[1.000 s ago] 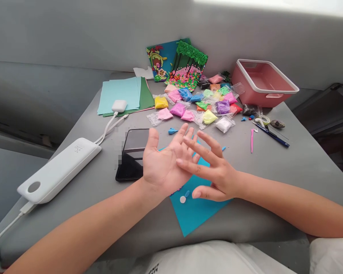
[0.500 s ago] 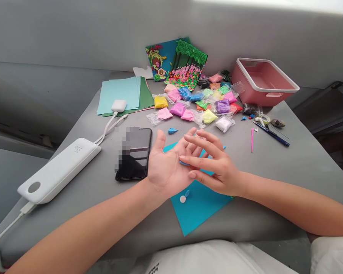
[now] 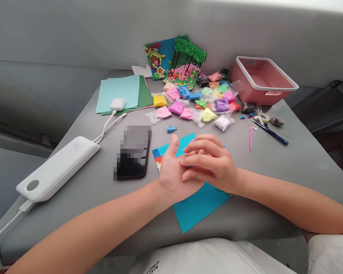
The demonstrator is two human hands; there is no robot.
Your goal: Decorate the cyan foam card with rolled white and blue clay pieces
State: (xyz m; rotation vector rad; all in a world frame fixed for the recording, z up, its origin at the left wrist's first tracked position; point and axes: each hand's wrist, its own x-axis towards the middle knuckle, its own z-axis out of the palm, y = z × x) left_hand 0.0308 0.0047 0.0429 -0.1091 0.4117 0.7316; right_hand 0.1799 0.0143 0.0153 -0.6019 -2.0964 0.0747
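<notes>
My left hand (image 3: 174, 179) lies palm up over a blue card (image 3: 194, 213), thumb raised and palm flat; its fingers are largely covered. Across that palm rests my right hand (image 3: 214, 163), its fingers stretched out and slightly bent. A sliver of blue, apparently clay (image 3: 190, 166), shows between the palm and the right fingers; most of it is hidden. Tiny blue, orange and cream beads of clay (image 3: 157, 156) cover the card's left corner. Just beyond the hands sits a blue lump of clay (image 3: 171, 129) on the grey table (image 3: 131, 205).
Several bags of coloured clay (image 3: 177, 107) lie behind, before two decorated pictures (image 3: 185, 64). A pink basket (image 3: 265, 83) stands back right, with a pen-like tool (image 3: 270, 132) and pink stick (image 3: 250, 139) nearer. Left are a phone (image 3: 131, 160), power bank (image 3: 60, 167) and coloured sheets (image 3: 118, 89).
My left hand has shifted right and slightly down, uncovering the card's beaded left corner. White and blue discs on the card are now hidden. My right fingers have moved closer over the palm, covering more blue clay.
</notes>
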